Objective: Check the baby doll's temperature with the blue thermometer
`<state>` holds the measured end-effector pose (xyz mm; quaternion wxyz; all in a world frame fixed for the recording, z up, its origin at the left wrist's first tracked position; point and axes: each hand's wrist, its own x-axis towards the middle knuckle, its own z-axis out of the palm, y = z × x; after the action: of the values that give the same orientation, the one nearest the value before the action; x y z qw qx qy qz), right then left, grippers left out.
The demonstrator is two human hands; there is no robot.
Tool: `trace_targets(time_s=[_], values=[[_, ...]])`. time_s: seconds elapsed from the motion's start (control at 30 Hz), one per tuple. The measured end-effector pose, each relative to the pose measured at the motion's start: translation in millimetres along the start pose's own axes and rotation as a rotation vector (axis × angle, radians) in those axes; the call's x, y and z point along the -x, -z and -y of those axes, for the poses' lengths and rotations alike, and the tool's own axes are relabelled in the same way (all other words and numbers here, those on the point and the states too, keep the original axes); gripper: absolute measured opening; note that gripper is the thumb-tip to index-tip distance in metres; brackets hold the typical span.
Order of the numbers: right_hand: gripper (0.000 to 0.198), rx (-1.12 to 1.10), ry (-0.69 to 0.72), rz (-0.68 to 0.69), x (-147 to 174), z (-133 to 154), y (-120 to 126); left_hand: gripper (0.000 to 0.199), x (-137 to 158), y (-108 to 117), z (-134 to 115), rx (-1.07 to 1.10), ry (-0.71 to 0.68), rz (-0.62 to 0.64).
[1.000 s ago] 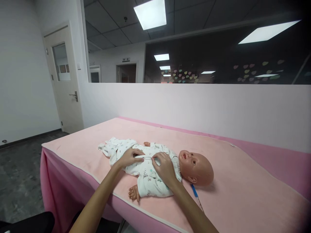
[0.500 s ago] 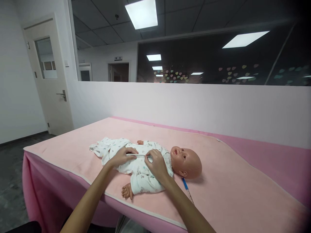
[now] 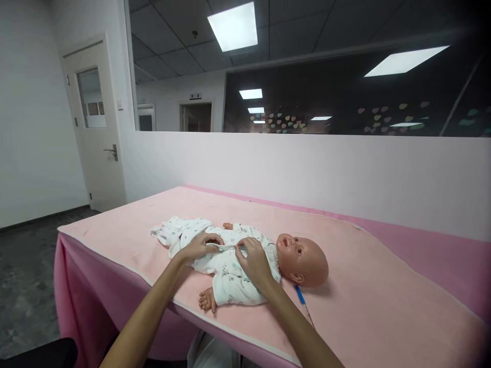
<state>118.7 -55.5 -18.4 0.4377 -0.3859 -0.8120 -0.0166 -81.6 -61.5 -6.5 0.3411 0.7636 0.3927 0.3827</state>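
A baby doll (image 3: 303, 259) lies on its back, its head to the right and its legs to the left. It wears a white printed baby outfit (image 3: 233, 286). Over the doll's belly, my left hand (image 3: 201, 246) pinches the front edge of the outfit. My right hand (image 3: 253, 258), closer to the doll's chest, pinches the same edge. Between my fingers the fabric edge stretches as a pale strip (image 3: 228, 248). The doll's near hand (image 3: 207, 299) rests palm up by the table's front edge. My fingertips partly hide the fastening.
A pink cloth (image 3: 383, 286) covers the table. A thin stick with a blue end (image 3: 299, 295) lies below the doll's head, partly behind my right forearm. A white wall (image 3: 307, 168) with a window stands behind the table. A door (image 3: 97, 128) is at the left.
The view has shifted slightly, so everything sits a little farther right. Both hands keep their pinch on the outfit's edge, with only slight finger movement.
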Motion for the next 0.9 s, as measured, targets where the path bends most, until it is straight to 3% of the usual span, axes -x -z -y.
trace_targets(time_s=[0.17, 0.53, 0.9], values=[[0.010, 0.018, 0.026, -0.013, -0.1, -1.2, -0.8, 0.023, 1.7, 0.2, -4.4, -0.012, -0.017, 0.042], [0.012, 0.032, 0.051, -0.009, 0.2, -0.9, 0.1, 0.024, 1.8, -2.0, -9.7, -0.001, 0.052, -0.009], [0.012, 0.040, 0.060, -0.009, 0.9, -0.4, -0.1, 0.023, 3.4, -4.9, -10.3, 0.006, 0.029, -0.043]])
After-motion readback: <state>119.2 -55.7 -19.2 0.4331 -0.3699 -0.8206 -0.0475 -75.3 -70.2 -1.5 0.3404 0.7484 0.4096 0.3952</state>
